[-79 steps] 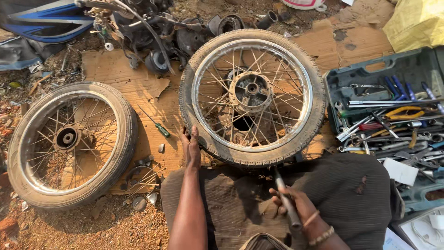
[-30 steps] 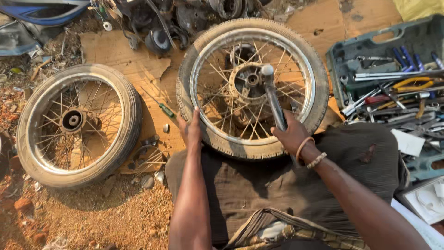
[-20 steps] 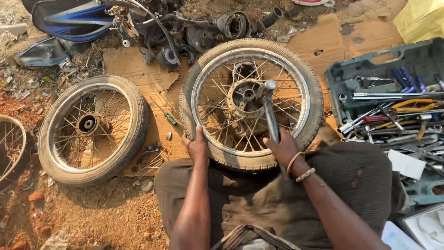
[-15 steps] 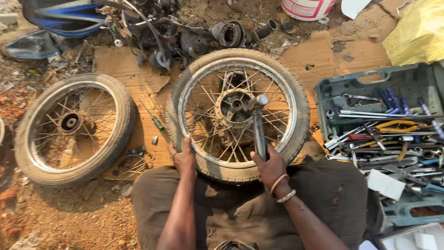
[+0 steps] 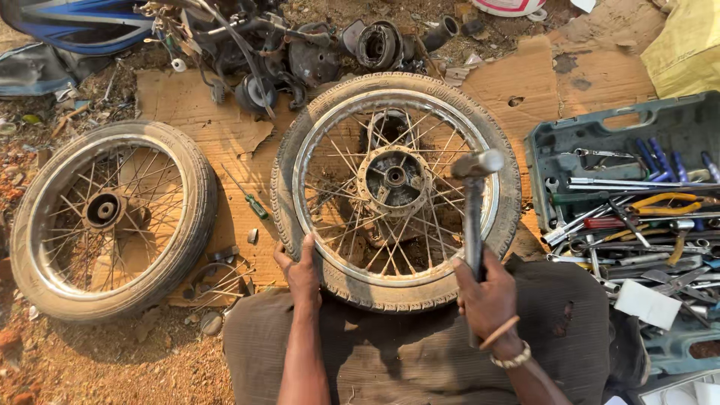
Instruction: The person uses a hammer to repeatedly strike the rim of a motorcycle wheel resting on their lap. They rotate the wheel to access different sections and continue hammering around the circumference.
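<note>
The spoked wheel (image 5: pixel 396 191), tyre still on its rim, lies flat on the sheet of cardboard (image 5: pixel 577 82) spread over the dirt, its near edge resting against the person's lap. The right hand (image 5: pixel 486 296) is wrapped in a closed fist around the handle of a hammer (image 5: pixel 474 206), whose metal head sits raised over the right side of the rim, just inside the tyre. The left hand (image 5: pixel 302 271) presses on the near-left part of the tyre, fingers together and curled over the rubber, thumb out toward the rim, steadying the wheel.

As a judgement of progress: the tyre sits seated all around the rim, no bead looks lifted, and the hub and spokes are all in place, so the work on this wheel seems at an early or middle stage, with the hammering at the rim not visibly finished. Whether any spoke or part of the rim has already been straightened cannot be told.

Near the left edge of the cardboard, partly on the bare earth, lies a second wheel (image 5: pixel 109 217), also tyred and untouched by either hand. Between the two wheels lies a small green-handled screwdriver (image 5: pixel 251 201). Beyond the far edge of the cardboard sits a heap of dark engine and hub parts (image 5: pixel 300 52) with cables. At the right edge an open toolbox (image 5: pixel 660 120) holds spanners, pliers and screwdrivers in disorder.
</note>
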